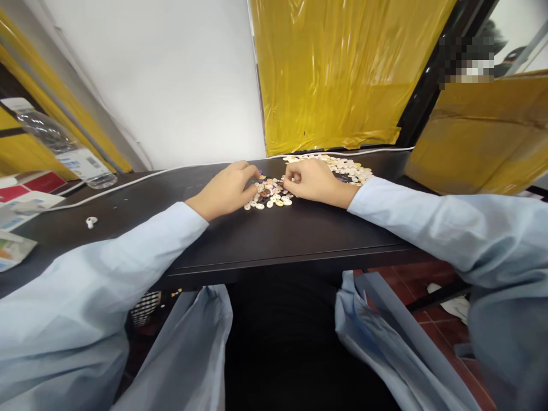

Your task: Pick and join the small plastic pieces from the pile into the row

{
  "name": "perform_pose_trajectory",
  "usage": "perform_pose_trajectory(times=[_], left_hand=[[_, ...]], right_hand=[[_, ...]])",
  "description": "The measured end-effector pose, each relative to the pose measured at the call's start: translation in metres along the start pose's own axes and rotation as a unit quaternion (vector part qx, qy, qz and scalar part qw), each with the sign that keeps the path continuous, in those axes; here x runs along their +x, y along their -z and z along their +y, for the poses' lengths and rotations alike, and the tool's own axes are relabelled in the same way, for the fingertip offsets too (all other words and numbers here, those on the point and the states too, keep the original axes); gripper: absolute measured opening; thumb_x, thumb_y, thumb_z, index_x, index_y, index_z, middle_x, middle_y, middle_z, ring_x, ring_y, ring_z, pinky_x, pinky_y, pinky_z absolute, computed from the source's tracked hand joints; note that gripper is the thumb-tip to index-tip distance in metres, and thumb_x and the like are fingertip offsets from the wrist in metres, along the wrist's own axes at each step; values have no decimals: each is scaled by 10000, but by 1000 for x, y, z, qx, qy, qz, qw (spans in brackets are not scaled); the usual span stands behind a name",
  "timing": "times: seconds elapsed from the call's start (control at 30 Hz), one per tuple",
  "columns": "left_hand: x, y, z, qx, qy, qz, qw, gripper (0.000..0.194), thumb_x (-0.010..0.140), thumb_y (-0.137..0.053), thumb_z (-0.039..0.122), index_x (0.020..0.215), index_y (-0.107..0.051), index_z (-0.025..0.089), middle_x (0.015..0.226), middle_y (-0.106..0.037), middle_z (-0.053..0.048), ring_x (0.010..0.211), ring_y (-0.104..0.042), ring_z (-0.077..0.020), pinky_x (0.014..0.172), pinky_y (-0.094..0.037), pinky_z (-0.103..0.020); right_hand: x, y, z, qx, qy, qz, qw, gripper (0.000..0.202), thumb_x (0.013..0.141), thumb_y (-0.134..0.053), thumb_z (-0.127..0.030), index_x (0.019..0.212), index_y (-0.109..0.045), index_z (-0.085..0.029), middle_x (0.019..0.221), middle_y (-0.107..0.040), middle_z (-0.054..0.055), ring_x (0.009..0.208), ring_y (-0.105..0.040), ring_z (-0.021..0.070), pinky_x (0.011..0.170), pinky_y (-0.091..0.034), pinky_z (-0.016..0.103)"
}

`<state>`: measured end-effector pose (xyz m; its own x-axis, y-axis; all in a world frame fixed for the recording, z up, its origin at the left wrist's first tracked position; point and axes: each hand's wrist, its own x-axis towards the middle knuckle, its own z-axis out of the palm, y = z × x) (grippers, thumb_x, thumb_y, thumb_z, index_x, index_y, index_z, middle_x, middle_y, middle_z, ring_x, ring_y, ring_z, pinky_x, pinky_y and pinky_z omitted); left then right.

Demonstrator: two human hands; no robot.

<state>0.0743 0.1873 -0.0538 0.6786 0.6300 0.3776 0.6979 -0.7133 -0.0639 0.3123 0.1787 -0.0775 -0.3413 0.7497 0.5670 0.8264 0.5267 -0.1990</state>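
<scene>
A small pile of flat oval button-like pieces (269, 201) lies on the dark table, mostly white and cream with a few brown and purple ones. At the pile's left side is my left hand (229, 189), its thumb and fingers apart over the edge pieces. My right hand (315, 181) rests over the right side, its fingers curled and thumb drawn in as a pinch. Whatever sits between those fingertips is too small to make out. A larger spread of pale pieces (349, 168) lies behind my right hand and wrist.
A white cable (171, 169) runs along the table's back edge by the wall. To the left are a plastic bottle (81, 157), a white earbud (91, 222) and printed packets (15, 248). A taped cardboard box (479, 131) stands at the right, with a person partly visible beyond.
</scene>
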Motion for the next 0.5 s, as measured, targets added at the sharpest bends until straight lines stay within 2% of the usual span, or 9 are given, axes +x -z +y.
perform_pose_trajectory(times=[0.13, 0.27, 0.33, 0.5], left_hand=[[-1, -4, -5, -5, -20, -60, 998, 520, 985, -374, 350, 1421, -545, 124, 1434, -580, -158, 1358, -503, -313, 1163, -381, -494], [-2, -4, -5, -22, 5, -122, 992, 576, 1023, -289, 406, 1511, -470, 160, 1546, -500, -101, 1403, -486, -288, 1192, -355, -461], [-2, -3, -3, -19, 16, -124, 992, 579, 1025, -276, 414, 1513, -473, 173, 1536, -514, -90, 1375, -519, -283, 1172, -384, -450], [-1, -3, -4, 10, 14, -89, 996, 584, 1011, -275, 383, 1467, -521, 112, 1474, -570, -129, 1348, -532, -284, 1159, -396, -438]], right_hand=[[0, 0, 0, 3, 3, 0, 1000, 137, 806, -600, -253, 764, -700, -169, 707, -686, 33, 634, -529, 158, 633, -299, 285], [0, 0, 1, 2, 5, 0, 1000, 133, 806, -596, -243, 758, -695, -169, 708, -682, 32, 639, -526, 156, 634, -299, 283], [0, 0, 1, 2, 6, 1, 1000, 132, 804, -593, -238, 755, -695, -170, 709, -682, 31, 641, -524, 155, 632, -299, 282], [0, 0, 0, -1, 1, 0, 1000, 141, 807, -591, -248, 763, -701, -170, 721, -688, 35, 660, -537, 163, 636, -308, 284]])
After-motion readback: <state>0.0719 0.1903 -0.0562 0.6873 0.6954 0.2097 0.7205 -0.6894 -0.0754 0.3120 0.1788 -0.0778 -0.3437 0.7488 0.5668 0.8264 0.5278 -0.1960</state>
